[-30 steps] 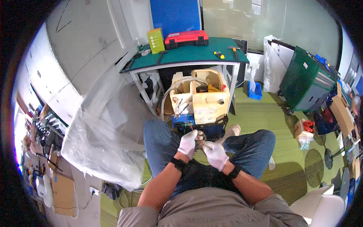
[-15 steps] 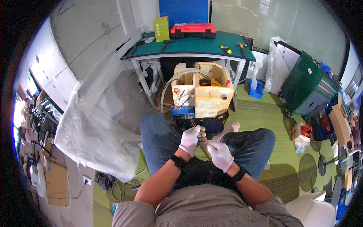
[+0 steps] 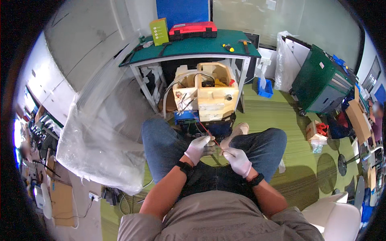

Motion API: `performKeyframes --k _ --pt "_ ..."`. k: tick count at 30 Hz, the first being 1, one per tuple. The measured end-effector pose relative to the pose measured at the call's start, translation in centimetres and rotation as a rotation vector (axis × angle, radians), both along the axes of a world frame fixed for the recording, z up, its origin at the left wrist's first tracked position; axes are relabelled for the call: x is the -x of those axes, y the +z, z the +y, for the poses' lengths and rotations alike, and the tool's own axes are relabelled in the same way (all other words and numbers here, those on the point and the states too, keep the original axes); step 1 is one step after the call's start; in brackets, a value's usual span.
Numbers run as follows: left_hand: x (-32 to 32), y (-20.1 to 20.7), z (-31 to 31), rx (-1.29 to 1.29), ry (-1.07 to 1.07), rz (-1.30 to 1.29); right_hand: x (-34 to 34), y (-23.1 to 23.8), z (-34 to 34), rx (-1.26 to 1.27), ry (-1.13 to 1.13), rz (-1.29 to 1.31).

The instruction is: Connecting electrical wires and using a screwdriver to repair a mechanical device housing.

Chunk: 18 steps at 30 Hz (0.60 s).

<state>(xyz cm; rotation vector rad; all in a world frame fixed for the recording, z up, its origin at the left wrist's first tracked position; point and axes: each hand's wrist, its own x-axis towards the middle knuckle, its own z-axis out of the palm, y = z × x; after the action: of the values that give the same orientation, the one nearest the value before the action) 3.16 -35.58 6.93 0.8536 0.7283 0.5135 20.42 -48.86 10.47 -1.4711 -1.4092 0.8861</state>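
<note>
Fingers (image 3: 209,139) of the left hand (image 3: 198,150), gloved in white, were pinched on a thin red wire (image 3: 205,129). To their right, the thumb and forefinger of the right hand (image 3: 239,160), gloved to match, closed on the wire's lower end, though the very tip was too small to make out. The hands were apart, with a short, straight stretch of wire between them, and both hung between the knees of a pair of blue jeans (image 3: 259,148). From the left hand the wire ran up toward a blue box (image 3: 185,116) below the front left corner of a cream housing (image 3: 219,105).

At the far left, a brown cardboard sheet (image 3: 62,203) lay on the floor, and a bulky object in clear plastic wrap (image 3: 102,160) stood to its right. Next came a green-topped table (image 3: 193,47). Near the left end of its rear edge stood a yellow-green carton (image 3: 159,32); a red case (image 3: 193,30) lay just right of that, along the same edge. A yellow-and-black tool (image 3: 228,47) lay toward the right edge, and a hammer (image 3: 246,47) lay nearer that edge.

The housing, open at the top with two compartments, stood below the table's front edge. Past the table's right corner, a blue bin (image 3: 265,89) rested on the green carpet (image 3: 263,114), and a dark green tool cabinet (image 3: 321,82) stood farther right. Nearer, a small box with red contents (image 3: 317,130) sat on the carpet, and a white chair (image 3: 335,219) filled the lower right.
</note>
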Motion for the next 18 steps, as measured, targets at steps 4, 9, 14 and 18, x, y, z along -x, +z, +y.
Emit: performKeyframes --k 4,9,14,18 --pt "0.3 -0.5 0.1 -0.002 0.029 -0.065 1.1 0.4 -0.2 -0.067 0.068 -0.114" --pt "0.3 -0.4 0.4 0.019 0.113 -0.082 0.7 -0.2 -0.3 -0.071 0.047 -0.156" --pt "0.1 0.6 0.3 0.057 0.132 -0.055 -0.1 -0.8 0.0 0.068 -0.073 0.094" --pt "-0.3 1.2 0.4 0.09 0.102 -0.03 1.4 0.2 -0.2 -0.09 0.02 0.003"
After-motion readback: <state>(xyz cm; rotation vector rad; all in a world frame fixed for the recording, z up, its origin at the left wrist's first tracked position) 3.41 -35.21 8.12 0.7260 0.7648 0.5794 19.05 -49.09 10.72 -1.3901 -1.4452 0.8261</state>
